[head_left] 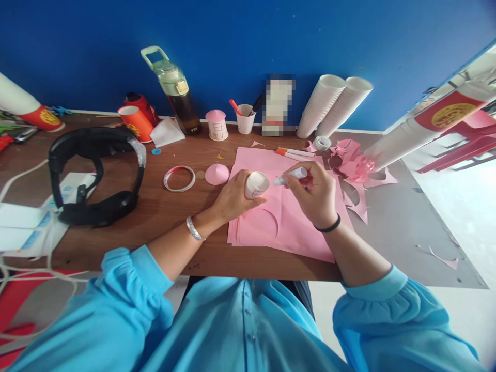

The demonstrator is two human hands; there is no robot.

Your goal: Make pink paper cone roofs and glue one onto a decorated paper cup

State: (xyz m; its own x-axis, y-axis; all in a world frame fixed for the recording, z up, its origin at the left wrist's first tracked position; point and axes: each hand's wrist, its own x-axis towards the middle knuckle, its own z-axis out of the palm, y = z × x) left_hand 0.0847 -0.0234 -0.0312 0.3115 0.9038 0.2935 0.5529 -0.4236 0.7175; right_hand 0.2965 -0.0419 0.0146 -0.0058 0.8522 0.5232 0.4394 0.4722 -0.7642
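Note:
My left hand is wrapped round a small white paper cup with red lines drawn on its side. The cup's round end is tilted up toward me. In my right hand is a glue stick, its tip pointing at the cup but apart from it. Beneath both hands lie sheets of pink paper, with a curved cut line near the left side. A pink paper cone rests on the table just left of the cup. Farther back stands another drawn-on cup topped with a pink cone roof.
Behind are a water bottle, a cup of pens and stacked paper cups. Two markers lie on the paper. Pink scraps spread to the right. A tape roll and black headset sit left.

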